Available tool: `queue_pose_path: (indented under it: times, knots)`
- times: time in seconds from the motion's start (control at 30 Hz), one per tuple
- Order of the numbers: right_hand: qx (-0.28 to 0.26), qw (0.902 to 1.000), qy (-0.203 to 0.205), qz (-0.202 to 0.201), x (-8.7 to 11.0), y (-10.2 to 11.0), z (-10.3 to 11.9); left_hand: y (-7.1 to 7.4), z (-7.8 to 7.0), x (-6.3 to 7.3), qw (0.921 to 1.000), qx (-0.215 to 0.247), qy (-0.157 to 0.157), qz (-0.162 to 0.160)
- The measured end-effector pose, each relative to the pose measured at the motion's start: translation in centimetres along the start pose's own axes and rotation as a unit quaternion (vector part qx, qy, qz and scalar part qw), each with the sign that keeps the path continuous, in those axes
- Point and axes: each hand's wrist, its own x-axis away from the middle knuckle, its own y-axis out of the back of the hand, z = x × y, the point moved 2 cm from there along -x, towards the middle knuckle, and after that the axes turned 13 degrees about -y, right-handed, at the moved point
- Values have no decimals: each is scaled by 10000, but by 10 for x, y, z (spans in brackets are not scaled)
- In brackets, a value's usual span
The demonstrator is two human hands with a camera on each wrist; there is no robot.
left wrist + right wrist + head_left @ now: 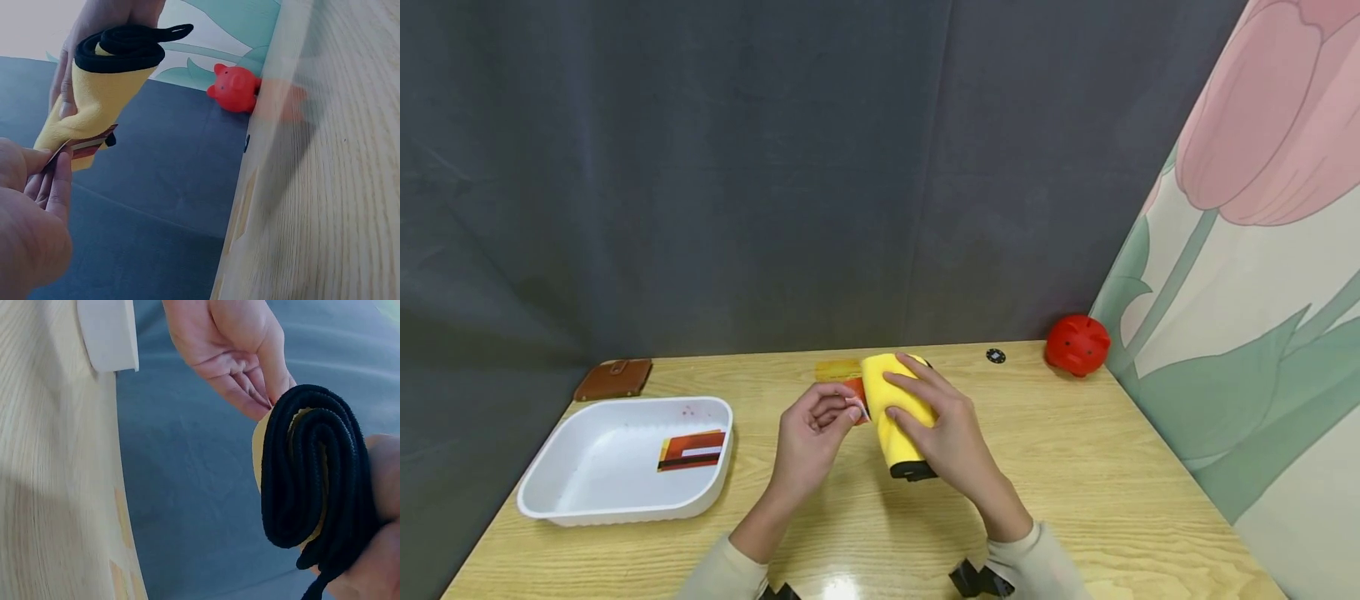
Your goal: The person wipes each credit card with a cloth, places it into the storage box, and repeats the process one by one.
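Observation:
My right hand [951, 421] grips a rolled yellow towel [887, 404] with black edging, held above the table. The towel's layered black end [312, 469] faces the right wrist camera. Between thumb and fingers my left hand [814, 429] pinches a small red card [855, 388] at the towel's left side. In the left wrist view the card [87, 147] lies against the yellow cloth, part of it hidden by the fingers. A loop of black trim [181, 32] sticks out from the roll.
A white tray [602, 510] with red and yellow cards [692, 450] stands at the left, a brown wallet [613, 379] behind it. Along the back edge are a yellow flat piece [837, 370], a black chip [996, 356] and a red piggy bank [1077, 345].

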Motion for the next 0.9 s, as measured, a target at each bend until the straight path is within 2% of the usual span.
queue_pose_path:
  times: [0.13,0.4,0.6,0.77,0.9]
  knots:
    - [-106,9997,-229,-11,-5,6,-9,0,-1,-1,9999,-82,-45,46]
    - [-224,9986,-483,-55,-13,17,-31,5,1,-5,9987,-384,268,-179]
    - [-188,9964,-791,-251,-17,32,-46,13,-1,-10,9991,-320,222,-155]
    - [-167,9954,-845,-423,-19,45,-52,25,-9,-17,9987,-418,218,-168]
    - [-274,9948,-885,-432,-20,50,-54,45,-17,-19,9976,-646,229,-114]
